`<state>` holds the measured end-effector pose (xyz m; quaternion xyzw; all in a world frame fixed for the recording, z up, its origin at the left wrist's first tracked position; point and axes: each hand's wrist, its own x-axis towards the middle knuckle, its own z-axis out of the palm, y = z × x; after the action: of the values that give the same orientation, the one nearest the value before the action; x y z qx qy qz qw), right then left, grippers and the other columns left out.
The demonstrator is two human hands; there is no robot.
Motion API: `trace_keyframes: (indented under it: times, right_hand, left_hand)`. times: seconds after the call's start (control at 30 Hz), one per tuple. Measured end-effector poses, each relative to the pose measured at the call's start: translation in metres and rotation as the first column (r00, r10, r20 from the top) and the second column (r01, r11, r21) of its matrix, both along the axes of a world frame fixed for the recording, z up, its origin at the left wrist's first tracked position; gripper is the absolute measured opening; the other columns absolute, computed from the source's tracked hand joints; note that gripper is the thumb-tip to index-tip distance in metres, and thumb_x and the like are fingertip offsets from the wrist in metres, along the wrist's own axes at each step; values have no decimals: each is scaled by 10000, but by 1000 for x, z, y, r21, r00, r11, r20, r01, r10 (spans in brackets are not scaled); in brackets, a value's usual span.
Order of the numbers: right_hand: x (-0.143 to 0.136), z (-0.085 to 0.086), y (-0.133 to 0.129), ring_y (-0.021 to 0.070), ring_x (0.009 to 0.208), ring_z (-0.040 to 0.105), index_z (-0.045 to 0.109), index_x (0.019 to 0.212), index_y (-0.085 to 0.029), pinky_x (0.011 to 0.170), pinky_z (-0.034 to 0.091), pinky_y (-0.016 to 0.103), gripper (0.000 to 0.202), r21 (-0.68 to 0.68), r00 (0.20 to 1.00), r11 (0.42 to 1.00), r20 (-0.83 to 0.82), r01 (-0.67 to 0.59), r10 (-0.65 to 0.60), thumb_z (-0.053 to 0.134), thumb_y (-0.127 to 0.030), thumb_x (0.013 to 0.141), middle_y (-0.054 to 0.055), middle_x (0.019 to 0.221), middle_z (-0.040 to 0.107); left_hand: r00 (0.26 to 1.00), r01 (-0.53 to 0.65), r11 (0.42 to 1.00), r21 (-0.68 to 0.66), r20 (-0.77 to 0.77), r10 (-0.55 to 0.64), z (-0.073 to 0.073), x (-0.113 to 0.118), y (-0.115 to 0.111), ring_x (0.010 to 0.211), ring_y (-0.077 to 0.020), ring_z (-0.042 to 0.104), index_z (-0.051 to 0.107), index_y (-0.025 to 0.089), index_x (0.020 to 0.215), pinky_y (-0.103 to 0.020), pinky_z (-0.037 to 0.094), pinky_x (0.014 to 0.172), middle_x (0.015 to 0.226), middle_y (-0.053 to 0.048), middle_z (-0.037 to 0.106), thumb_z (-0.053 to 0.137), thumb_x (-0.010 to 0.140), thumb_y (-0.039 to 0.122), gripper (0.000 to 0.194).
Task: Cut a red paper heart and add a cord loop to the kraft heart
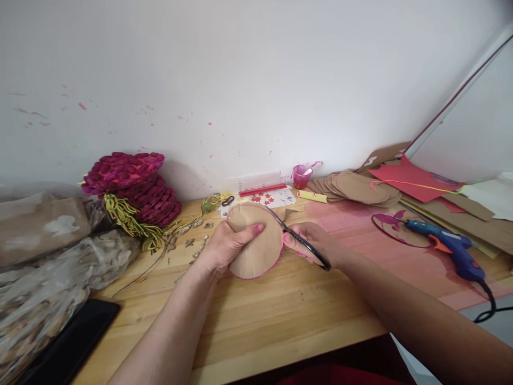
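Observation:
My left hand (pixel 227 243) grips a round tan disc (pixel 260 251), thumb on its face and fingers behind it. A thin magenta line runs along part of the disc's rim. In my right hand (pixel 315 240) is a pair of black-handled scissors (pixel 308 246), with fingers around the handles. The scissors lie against the disc's right edge, and their blades are partly hidden there. Both hands are above the wooden table (pixel 256 321).
At left are stacked magenta petalled pieces (pixel 136 187), yellow-green cords (pixel 132 222), a plastic bag (pixel 52 299) and a black phone (pixel 68 342). Behind stands a pink-stained cup (pixel 302 175). Cardboard discs (pixel 358 188), red paper (pixel 417 179) and a blue glue gun (pixel 452 248) lie right.

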<state>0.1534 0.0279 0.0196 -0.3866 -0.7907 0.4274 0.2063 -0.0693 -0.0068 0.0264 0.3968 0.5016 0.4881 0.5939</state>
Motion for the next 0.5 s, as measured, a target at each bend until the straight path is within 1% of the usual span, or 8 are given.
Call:
trace_keyframes:
  times: [0.2,0.5]
  right_hand:
    - [0,2,-1,96,495,301,313,596,-212,486,185,267,599,5,1000,1000,-11,-6,7,473,-729,854,-40,535,324]
    - [0,1,-1,98,524,287,302,587,-205,506,169,269,601,25,1000,1000,11,-12,12,491,-705,861,-39,544,307]
  left_hand:
    - [1000,-12,1000,-11,-14,12,2,-1,0,815,-240,715,747,192,1006,-328,562,716,1007,-107,775,885,606,385,465]
    - [999,-15,1000,-1,-39,15,6,-4,0,807,-229,699,745,172,992,-313,547,700,999,-115,772,890,592,380,473]
